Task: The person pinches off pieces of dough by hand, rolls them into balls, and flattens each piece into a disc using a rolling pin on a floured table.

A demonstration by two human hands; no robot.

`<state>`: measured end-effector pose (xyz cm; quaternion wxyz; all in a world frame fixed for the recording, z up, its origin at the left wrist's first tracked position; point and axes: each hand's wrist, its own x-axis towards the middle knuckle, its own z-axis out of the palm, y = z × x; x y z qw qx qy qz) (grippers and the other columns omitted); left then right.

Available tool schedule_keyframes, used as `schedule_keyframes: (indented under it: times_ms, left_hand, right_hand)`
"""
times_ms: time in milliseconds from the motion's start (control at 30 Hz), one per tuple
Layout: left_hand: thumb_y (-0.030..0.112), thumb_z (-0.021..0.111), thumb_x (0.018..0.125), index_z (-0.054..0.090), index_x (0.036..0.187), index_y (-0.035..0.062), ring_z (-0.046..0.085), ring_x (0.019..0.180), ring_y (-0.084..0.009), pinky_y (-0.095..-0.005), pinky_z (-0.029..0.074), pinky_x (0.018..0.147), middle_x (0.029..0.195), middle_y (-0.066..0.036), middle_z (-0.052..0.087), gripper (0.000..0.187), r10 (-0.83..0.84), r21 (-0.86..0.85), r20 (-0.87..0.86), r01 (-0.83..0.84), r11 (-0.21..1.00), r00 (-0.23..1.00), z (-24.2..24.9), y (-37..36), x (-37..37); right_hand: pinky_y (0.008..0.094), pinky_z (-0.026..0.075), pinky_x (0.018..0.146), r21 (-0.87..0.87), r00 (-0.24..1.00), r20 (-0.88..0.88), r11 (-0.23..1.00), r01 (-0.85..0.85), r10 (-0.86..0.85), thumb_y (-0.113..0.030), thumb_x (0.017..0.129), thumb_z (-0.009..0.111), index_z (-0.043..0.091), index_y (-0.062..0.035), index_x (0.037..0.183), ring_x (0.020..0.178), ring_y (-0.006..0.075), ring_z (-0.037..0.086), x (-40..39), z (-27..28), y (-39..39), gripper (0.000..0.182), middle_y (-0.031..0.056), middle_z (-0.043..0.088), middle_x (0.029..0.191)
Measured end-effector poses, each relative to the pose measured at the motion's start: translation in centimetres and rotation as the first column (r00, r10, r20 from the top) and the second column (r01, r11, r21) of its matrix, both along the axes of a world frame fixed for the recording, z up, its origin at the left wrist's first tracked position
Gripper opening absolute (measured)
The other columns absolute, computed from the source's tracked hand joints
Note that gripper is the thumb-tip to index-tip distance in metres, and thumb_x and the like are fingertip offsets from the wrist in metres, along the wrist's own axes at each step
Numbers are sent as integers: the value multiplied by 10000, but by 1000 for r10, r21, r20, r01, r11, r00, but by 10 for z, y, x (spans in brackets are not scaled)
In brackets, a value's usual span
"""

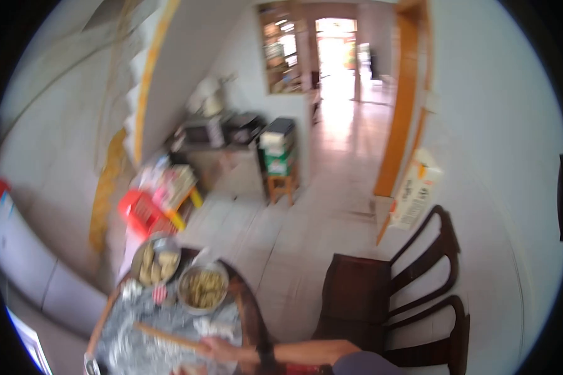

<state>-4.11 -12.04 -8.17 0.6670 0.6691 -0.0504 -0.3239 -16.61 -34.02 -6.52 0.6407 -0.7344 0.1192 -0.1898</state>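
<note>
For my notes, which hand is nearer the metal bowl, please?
Right. The right hand, gripping the rolling pin, is just below the metal bowl; the left hand is unseen.

I am looking into a home, in a room that is serving as kitchen and dining space. A round table point(247, 312) is carrying a metal bowl point(202, 289) and a tray of food point(156, 261). A dark wooden chair point(381, 294) is standing beside it on a pale tiled floor point(306, 231). Against the far wall a microwave point(204, 131) is sitting on a low counter, with a stool point(281, 184) bearing stacked boxes next to it. A wooden door frame point(401, 106) is opening onto a bright hallway, with a shelved cabinet point(281, 50) showing beyond.
</note>
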Motion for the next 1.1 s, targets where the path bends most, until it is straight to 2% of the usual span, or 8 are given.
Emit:
schedule_keyframes:
  times_ms: [200, 333, 600, 800, 867, 933, 1000, 1100]
  left_hand:
    - [150, 558, 993, 502, 1313, -23, 660, 1071, -269, -406, 564, 908, 1211, -147, 627, 368, 28, -349, -209, -101, 932, 977, 16, -11, -41]
    - [42, 588, 945, 521, 1290, -13, 679, 1027, -250, -392, 594, 841, 1186, -143, 650, 355, 301, -185, -300, -364, 913, 905, 0, 17, -55]
    - [35, 664, 889, 644, 1043, -56, 702, 743, -167, -277, 591, 612, 869, -97, 706, 180, 489, 218, -185, -450, 866, 852, -50, 83, -71]
    - [119, 694, 904, 661, 997, -10, 664, 661, -138, -272, 547, 601, 826, -72, 702, 163, 341, 404, -119, -268, 875, 932, -36, 106, -72]
    - [93, 689, 881, 659, 982, -25, 694, 725, -208, -338, 565, 664, 818, -114, 694, 159, 183, 554, 418, -409, 725, 890, -28, 114, -70]
    - [82, 707, 839, 635, 1111, -9, 667, 977, -298, -425, 523, 866, 1079, -178, 660, 296, 126, 596, 365, -336, 729, 922, -13, 111, -58]
    - [232, 729, 850, 510, 1345, 7, 474, 1295, -385, -511, 380, 1069, 1411, -237, 462, 586, -406, 611, 739, -279, 741, 538, -19, 106, -49]
    - [457, 706, 840, 309, 1494, -3, 231, 1441, -452, -577, 200, 1160, 1557, -252, 252, 892, -661, 795, 557, -93, 599, 504, -27, 90, -44]
  right_hand:
    - [367, 481, 645, -120, 998, -52, 992, -31, 25, -318, 913, 675, 630, 14, 991, 698, 159, 559, -12, 9, -8, 344, 93, 577, 738]
    - [302, 442, 593, 61, 974, -205, 995, -83, 94, -239, 914, 696, 625, 26, 977, 669, 104, 507, -13, 37, -2, 281, 42, 580, 721]
    - [380, 506, 643, -317, 891, -416, 889, -330, 182, -245, 902, 701, 611, -11, 1049, 732, 336, 672, -12, -4, 35, 291, 185, 649, 797]
    - [440, 510, 654, -535, 917, -273, 746, -396, 292, -201, 841, 742, 580, -38, 1112, 779, 370, 647, -17, -38, 56, 355, 158, 634, 866]
    - [440, 507, 665, -607, 922, -210, 696, -384, 326, -181, 818, 755, 575, -46, 1120, 790, 359, 636, -17, -45, 61, 377, 146, 617, 888]
    - [420, 499, 682, -696, 908, -170, 606, -385, 382, -146, 777, 769, 574, -53, 1127, 822, 329, 606, -16, -50, 66, 411, 121, 571, 947]
    - [416, 487, 703, -708, 915, -183, 598, -376, 359, -145, 768, 766, 588, -48, 1142, 841, 326, 593, -17, -57, 71, 426, 121, 566, 957]
    - [413, 456, 751, -759, 930, -202, 551, -347, 308, -150, 762, 755, 597, -46, 1206, 895, 311, 569, -17, -57, 73, 482, 113, 557, 996]
